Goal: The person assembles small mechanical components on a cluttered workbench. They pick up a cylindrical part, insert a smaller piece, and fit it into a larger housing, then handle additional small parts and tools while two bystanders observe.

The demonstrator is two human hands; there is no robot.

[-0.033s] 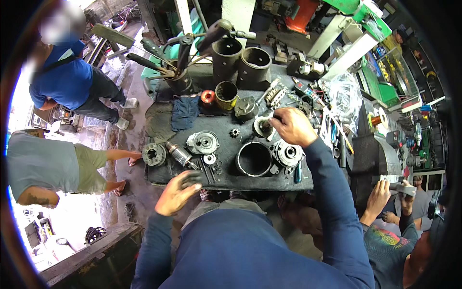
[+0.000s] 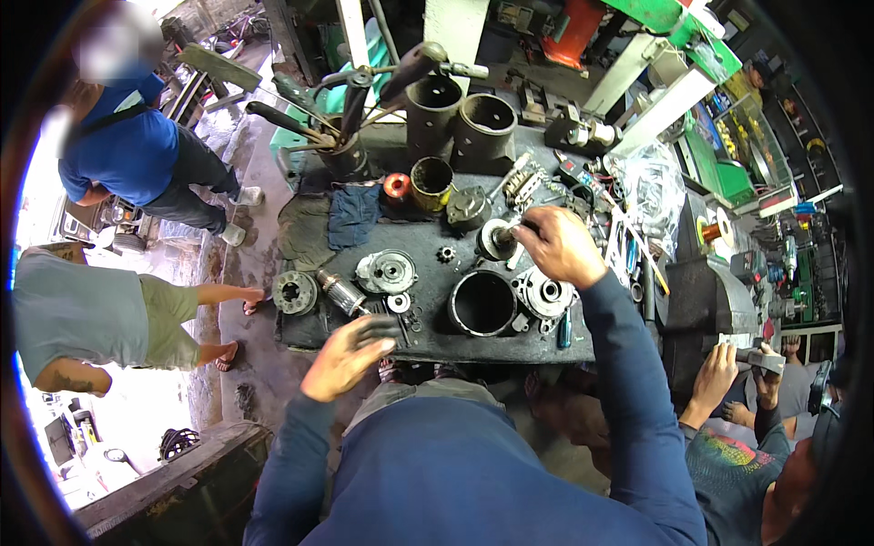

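My right hand [image 2: 566, 246] pinches the upright shaft of a round metal part [image 2: 494, 242] on the bench, right of centre. Beyond the front edge, at the left, hovers my left hand [image 2: 352, 355], its blackened fingers stretched out and nothing visible in them. Just past those fingers lie an armature [image 2: 340, 293] and a small ring-shaped part [image 2: 398, 304]. A cast metal end housing [image 2: 386, 271] rests behind them. Between my hands stands a hollow dark cylinder [image 2: 482, 303], with another round metal housing [image 2: 550, 293] touching its right side. A small pinion gear [image 2: 446, 255] sits behind the cylinder.
Tall metal tubes [image 2: 433, 114] and a can of hammers and tools [image 2: 344, 162] stand at the back. Loose tools and a clear plastic bag [image 2: 648, 187] crowd the right. One co-worker [image 2: 728, 437] holds a hammer at the right; two people stand at the left.
My left hand has moved slightly to the right and away from me, nearer the small parts. The right hand keeps its grip, and the whole view has shifted a little.
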